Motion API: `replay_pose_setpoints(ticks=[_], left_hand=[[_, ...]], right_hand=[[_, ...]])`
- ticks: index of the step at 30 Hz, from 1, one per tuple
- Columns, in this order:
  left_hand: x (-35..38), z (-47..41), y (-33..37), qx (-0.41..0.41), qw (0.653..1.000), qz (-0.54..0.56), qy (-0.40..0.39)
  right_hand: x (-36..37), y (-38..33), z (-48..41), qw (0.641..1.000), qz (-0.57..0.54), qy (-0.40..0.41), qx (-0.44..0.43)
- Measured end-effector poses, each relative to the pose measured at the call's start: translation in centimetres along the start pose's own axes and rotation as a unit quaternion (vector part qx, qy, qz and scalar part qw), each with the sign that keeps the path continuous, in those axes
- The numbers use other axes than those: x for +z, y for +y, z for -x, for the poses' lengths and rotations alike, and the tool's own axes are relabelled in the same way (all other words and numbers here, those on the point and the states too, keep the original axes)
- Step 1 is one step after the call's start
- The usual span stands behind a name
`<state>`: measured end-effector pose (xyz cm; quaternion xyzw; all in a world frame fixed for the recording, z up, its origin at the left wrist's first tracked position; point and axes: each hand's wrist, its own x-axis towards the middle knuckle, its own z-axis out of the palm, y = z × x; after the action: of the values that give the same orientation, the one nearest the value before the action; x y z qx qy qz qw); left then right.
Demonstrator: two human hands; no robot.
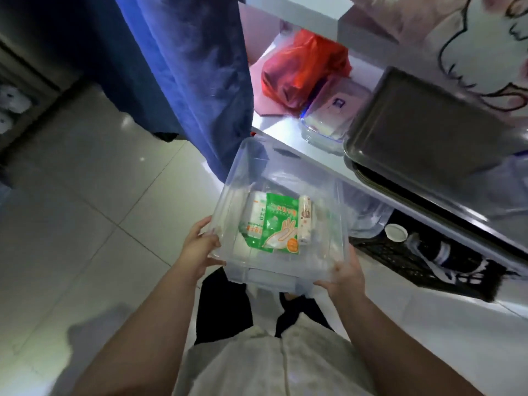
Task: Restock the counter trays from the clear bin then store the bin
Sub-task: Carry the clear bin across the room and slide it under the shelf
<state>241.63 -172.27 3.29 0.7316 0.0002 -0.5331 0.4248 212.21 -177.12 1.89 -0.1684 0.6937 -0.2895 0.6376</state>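
Presently, left hand (200, 244) clamps the near-left corner of the clear rectangular plastic bin (281, 212), fingers curled over its rim. Inside lies a green glove packet (281, 224) (beside white rolls). Right hand (347, 277) cups the near-right corner, fingers under; the white counter (285, 130) with its grey metal tray (423, 130) lies ahead-right, nearer the right hand.

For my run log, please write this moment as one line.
hands: left hand and right hand hold clear plastic bin | contents: green glove packet, white roll | location: beside white counter
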Motion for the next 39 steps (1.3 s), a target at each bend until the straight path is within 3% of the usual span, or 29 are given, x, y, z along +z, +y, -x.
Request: replay_pose_setpoints(ticks=[3,11,18,24,28,31,33,35,37,39], left_hand=[[-0.3,-4.7,2.6,-0.004,0.998,-0.027,-0.056],[1.4,-15.3,6.3,-0.016,0.987,-0.068,-0.148],[4.8,-24.1,3.7,-0.003,0.980,-0.071,-0.186],[10.1,-30.5,3.8,0.056,0.948,-0.051,-0.310],[12.8,-33.0,4.0,0.077,0.951,-0.079,-0.288],[13.9,-32.3,4.4,0.131,0.966,-0.144,-0.169],[13.8,-30.3,4.2,0.246,0.944,-0.195,-0.099],[13.8,-26.7,3.4,0.347,0.899,-0.255,-0.079],[14.8,-22.5,2.1,0.409,0.856,-0.296,-0.115],[17.2,-18.3,0.2,0.428,0.822,-0.303,-0.224]], right_hand=[[3.0,0.8,-0.5,0.997,0.062,0.049,-0.015],[9.2,3.1,-5.2,0.968,-0.209,0.137,-0.012],[10.6,6.8,-13.1,0.945,-0.247,0.215,-0.012],[10.0,5.9,-21.6,0.923,-0.303,0.233,-0.046],[10.1,4.5,-26.2,0.905,-0.359,0.222,-0.047],[10.0,4.3,-26.3,0.909,-0.354,0.215,-0.046],[9.4,4.7,-25.0,0.914,-0.348,0.206,-0.032],[8.2,5.9,-23.0,0.908,-0.372,0.191,-0.021],[6.6,7.6,-21.3,0.896,-0.410,0.171,-0.019],[4.6,9.8,-20.8,0.863,-0.481,0.157,-0.022]])
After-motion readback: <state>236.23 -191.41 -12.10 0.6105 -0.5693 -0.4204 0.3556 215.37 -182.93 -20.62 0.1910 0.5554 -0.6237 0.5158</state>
